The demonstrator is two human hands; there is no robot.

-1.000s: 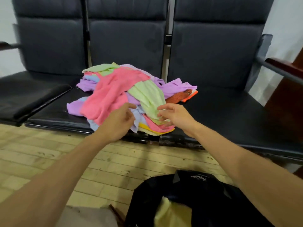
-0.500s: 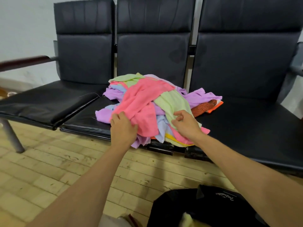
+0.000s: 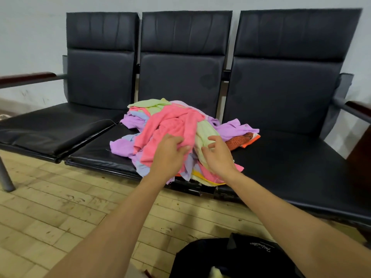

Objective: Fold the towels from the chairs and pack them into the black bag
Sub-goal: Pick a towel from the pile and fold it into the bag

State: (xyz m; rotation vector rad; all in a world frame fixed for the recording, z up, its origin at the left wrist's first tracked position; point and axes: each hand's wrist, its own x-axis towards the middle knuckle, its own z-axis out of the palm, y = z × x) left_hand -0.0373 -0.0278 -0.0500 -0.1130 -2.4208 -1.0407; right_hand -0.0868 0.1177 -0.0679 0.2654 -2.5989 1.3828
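Towels for this task lie in one loose pile (image 3: 140, 125) on the middle seat of a row of three black chairs (image 3: 180, 57), with the pile's right edge spilling across the gap toward the right-hand seat. On top I read a pink towel (image 3: 170, 121). A light green towel (image 3: 206, 131) lies just beside it on the right, a purple towel (image 3: 234, 128) trails out farther right, and an orange towel (image 3: 239, 140) shows underneath that. The left hand (image 3: 168, 155) is at the front of the pile, and its fingers (image 3: 174, 138) and thumb are curled into a fold of the pink towel, grasping it. The right hand (image 3: 217, 157) is just beside it on the light green towel; its fingers (image 3: 215, 139) are bent and touch the cloth, but I cannot tell whether they pinch it or merely rest there. The two hands are near each other and do not touch. The black bag (image 3: 220, 255) sits on the wooden floor (image 3: 60, 207) at the bottom edge of my view, below the right forearm and well apart from the pile. A pale yellowish piece of cloth (image 3: 215, 271) shows at its opening. A dark wooden armrest (image 3: 28, 77) closes the row on the left.
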